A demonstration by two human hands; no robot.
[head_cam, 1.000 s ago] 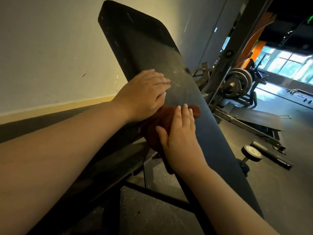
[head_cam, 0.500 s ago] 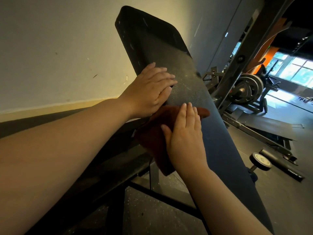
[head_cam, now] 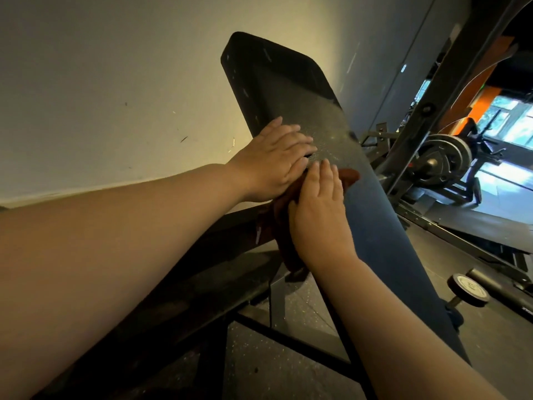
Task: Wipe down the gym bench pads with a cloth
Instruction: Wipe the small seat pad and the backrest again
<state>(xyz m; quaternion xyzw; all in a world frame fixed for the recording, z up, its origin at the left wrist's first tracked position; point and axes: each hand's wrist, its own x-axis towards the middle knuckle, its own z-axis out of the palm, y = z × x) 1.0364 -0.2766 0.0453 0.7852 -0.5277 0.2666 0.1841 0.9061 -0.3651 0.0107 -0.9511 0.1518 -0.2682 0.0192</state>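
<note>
Flat right hand (head_cam: 320, 217) has slid the cloth (head_cam: 349, 178) up the pad (head_cam: 288, 90) beside flat left hand (head_cam: 274, 163)

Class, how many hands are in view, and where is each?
2. The left hand lies flat on the pad; the right hand presses flat on the cloth, close beside it. None seems hidden.

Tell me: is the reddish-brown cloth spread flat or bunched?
Bunched: the reddish-brown cloth lies crumpled under the flat right hand, part hanging off the black bench pad.
</note>
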